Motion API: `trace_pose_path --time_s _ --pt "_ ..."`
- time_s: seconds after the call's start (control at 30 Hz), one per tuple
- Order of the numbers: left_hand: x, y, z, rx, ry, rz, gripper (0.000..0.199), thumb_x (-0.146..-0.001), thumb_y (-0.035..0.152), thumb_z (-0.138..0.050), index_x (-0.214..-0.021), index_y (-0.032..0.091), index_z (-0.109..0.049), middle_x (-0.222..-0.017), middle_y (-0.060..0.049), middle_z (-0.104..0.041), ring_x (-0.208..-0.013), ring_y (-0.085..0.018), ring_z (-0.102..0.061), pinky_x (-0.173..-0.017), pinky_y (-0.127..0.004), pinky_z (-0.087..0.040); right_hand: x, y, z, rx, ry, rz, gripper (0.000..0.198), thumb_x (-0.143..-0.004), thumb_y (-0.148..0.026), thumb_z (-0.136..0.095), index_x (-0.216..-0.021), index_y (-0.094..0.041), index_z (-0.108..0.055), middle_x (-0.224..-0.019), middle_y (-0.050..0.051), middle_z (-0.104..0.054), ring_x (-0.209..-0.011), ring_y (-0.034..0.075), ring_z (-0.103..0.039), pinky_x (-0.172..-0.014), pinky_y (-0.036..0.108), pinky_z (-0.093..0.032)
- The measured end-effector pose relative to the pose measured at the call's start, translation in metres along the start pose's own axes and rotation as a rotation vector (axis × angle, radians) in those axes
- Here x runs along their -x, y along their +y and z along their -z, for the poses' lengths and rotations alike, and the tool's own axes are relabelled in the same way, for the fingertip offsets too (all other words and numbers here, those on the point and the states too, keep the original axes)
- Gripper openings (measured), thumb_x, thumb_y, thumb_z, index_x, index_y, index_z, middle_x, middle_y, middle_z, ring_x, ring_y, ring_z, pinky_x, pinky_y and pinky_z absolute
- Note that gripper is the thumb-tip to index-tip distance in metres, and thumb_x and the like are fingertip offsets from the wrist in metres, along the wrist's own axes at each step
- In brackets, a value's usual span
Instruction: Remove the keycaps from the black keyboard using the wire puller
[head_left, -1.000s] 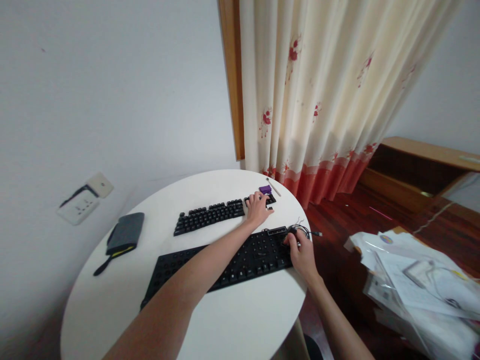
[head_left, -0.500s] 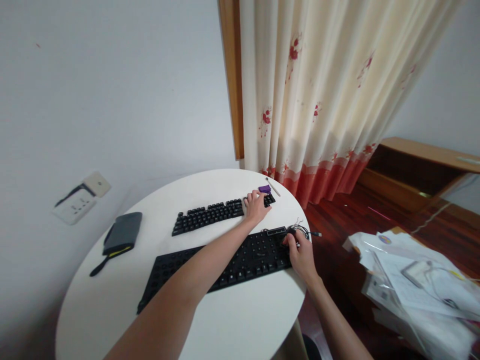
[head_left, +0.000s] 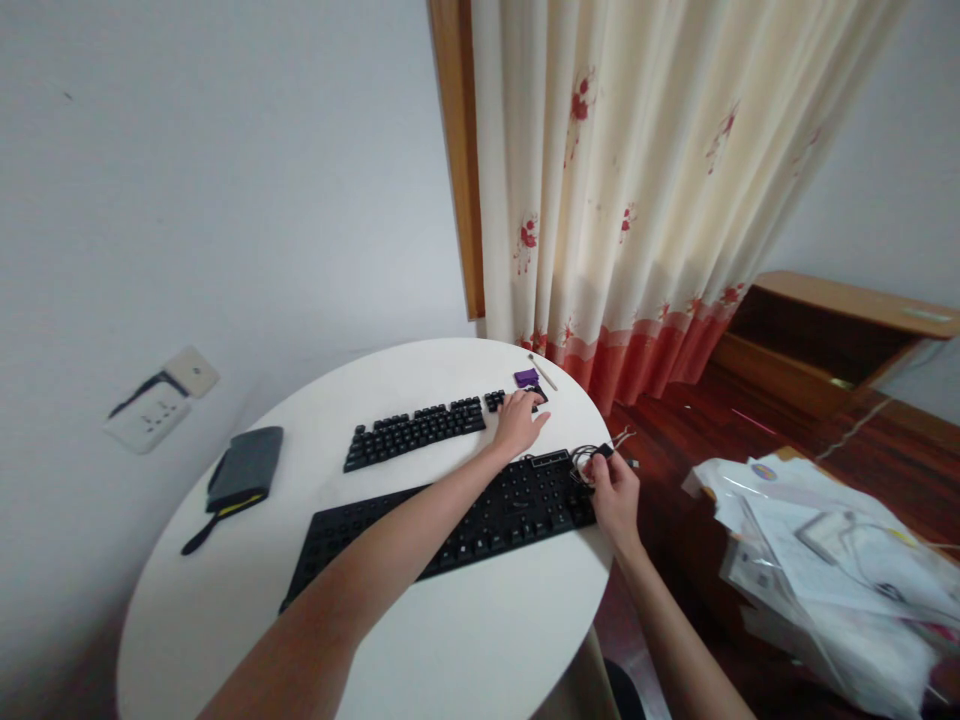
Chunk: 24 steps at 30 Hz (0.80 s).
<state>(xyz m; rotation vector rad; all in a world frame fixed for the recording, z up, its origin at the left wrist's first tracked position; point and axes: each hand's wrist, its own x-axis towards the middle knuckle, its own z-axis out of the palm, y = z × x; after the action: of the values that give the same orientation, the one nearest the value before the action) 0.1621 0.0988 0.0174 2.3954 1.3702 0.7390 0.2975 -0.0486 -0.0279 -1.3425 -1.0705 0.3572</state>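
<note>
A black keyboard [head_left: 517, 505] lies across the white table, partly hidden beneath my left forearm. Beyond it, rows of loose black keycaps [head_left: 420, 432] are laid out in keyboard order. My left hand [head_left: 519, 422] rests over the right end of those rows, its fingers stretched out and thumb apart, covering some keycaps. Off the keyboard's upper right corner, my right hand [head_left: 616, 492] pinches the bundled black cable [head_left: 583, 458], whose loops and light tie ends stick out past the fingers.
A purple cloth-like item [head_left: 526, 378] and a thin brush-like stick [head_left: 543, 371] lie at the far edge of the round table [head_left: 442, 650]. A grey pouch [head_left: 246, 467] with a strap sits left. Right of the table stands a pile of papers and plastic [head_left: 817, 560].
My right hand has shifted slightly right and lifted the cable bundle off the keyboard's corner. My left hand has moved a little right and down over the keycaps.
</note>
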Motion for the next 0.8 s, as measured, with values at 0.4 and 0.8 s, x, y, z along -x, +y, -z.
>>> trace_pose_path --time_s 0.4,0.8 --pt "0.097 0.035 0.007 0.221 -0.187 -0.328 0.023 -0.088 0.008 -0.050 -0.091 0.020 -0.070 -0.094 -0.003 -0.070 -0.090 -0.017 -0.063 -0.089 -0.031 -0.049 0.002 0.001 0.020 0.105 -0.302 0.128 0.026 -0.092 -0.033 -0.048 -0.073 -0.019 -0.058 -0.068 0.001 -0.058 -0.063 0.017 -0.052 -0.058 0.027 -0.040" --pt "0.108 0.027 -0.001 0.314 -0.132 -0.307 0.025 -0.078 0.003 -0.051 -0.089 0.017 -0.068 -0.093 -0.005 -0.067 -0.094 -0.018 -0.059 -0.092 -0.032 -0.048 -0.002 -0.008 0.030 0.205 -0.580 0.301 0.027 -0.097 -0.034 -0.046 -0.074 -0.021 -0.052 -0.074 0.002 -0.054 -0.071 0.018 -0.050 -0.067 0.030 -0.041"
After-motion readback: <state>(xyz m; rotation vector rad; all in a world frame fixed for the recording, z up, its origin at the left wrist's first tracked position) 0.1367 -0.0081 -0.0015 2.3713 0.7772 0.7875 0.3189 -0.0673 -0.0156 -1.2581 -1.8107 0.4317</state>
